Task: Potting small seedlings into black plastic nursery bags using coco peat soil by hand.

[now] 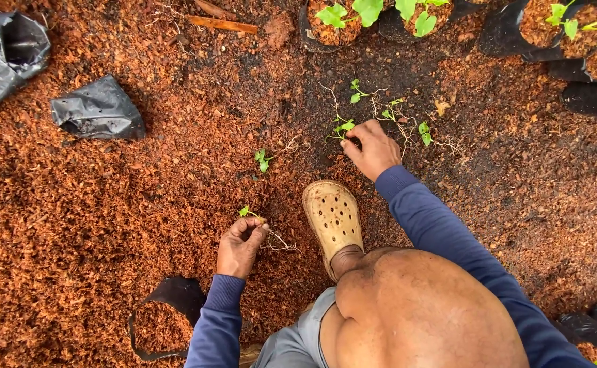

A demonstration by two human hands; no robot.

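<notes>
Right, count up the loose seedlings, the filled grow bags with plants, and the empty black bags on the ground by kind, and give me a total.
Loose seedlings: 6, one in the left hand, one under the right hand, the rest lying on the ground
Filled grow bags with plants: 5 at the top edge
Empty black bags: 2 at upper left
Total: 13

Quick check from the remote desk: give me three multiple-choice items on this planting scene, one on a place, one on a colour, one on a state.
1. Where is the left hand?
A. Left of the clog
B. Inside a bag
C. On the knee

2. What colour is the clog?
A. Black
B. Pale yellow
C. Red

3. What is the state of the seedling in the left hand?
A. Potted
B. Bare-rooted, pinched in the fingers
C. Buried

Answers: 1 A, it sits over loose husk beside the shoe. 2 B, pale yellow with holes. 3 B, its roots hang free, while the right hand touches a seedling on the ground.
</notes>
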